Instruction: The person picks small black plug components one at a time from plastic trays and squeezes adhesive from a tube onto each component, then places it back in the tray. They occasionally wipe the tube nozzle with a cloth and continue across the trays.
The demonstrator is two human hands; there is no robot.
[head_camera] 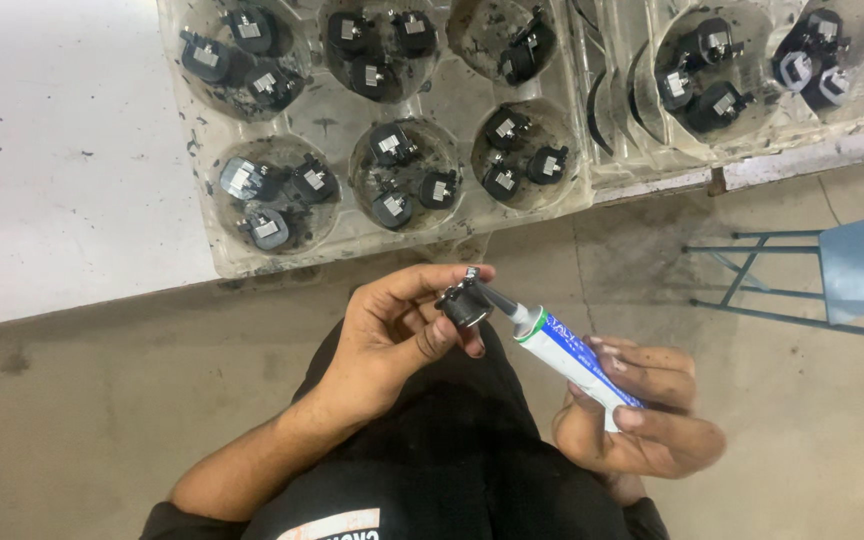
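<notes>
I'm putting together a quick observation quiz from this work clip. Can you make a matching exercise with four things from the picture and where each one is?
Things:
1. small black part
2. white and blue tube
3. clear plastic tray
4. blue metal stool

Places:
A. on the floor at the right edge
B. on the white table, its round wells holding black parts
C. pinched in the left hand
D. gripped in the right hand, nozzle against the part

Pairs: 1-C, 2-D, 3-B, 4-A
</notes>
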